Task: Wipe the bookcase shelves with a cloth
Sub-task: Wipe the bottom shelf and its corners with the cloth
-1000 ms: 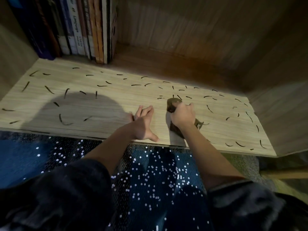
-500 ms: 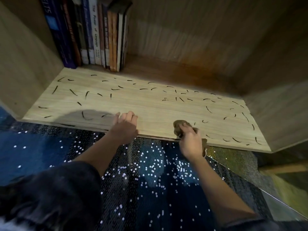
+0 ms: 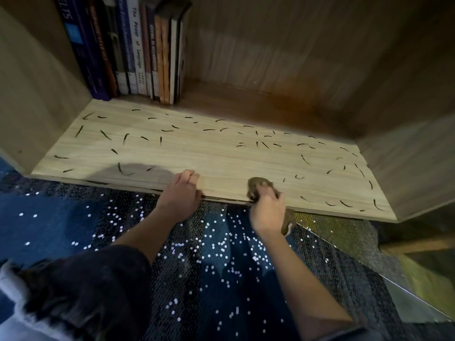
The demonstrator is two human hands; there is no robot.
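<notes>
The light wooden bookcase shelf [image 3: 214, 156] lies low in front of me, strewn with several small dark curved marks. My right hand [image 3: 267, 210] grips a crumpled brown cloth [image 3: 257, 184] at the shelf's front edge; part of the cloth hangs below my palm. My left hand [image 3: 181, 193] rests on the front edge to the left of it, fingers curled over the lip and holding nothing else. A strip between my hands shows no marks.
A row of upright books [image 3: 128, 48] stands at the back left of the shelf. Wooden side walls [image 3: 406, 143] and a back panel close the compartment. A dark blue rug with white dots [image 3: 197, 267] covers the floor below.
My right hand has drawn the cloth from mid-shelf toward me to the front edge. My left hand slid back from the shelf surface to the edge. The view pulled back.
</notes>
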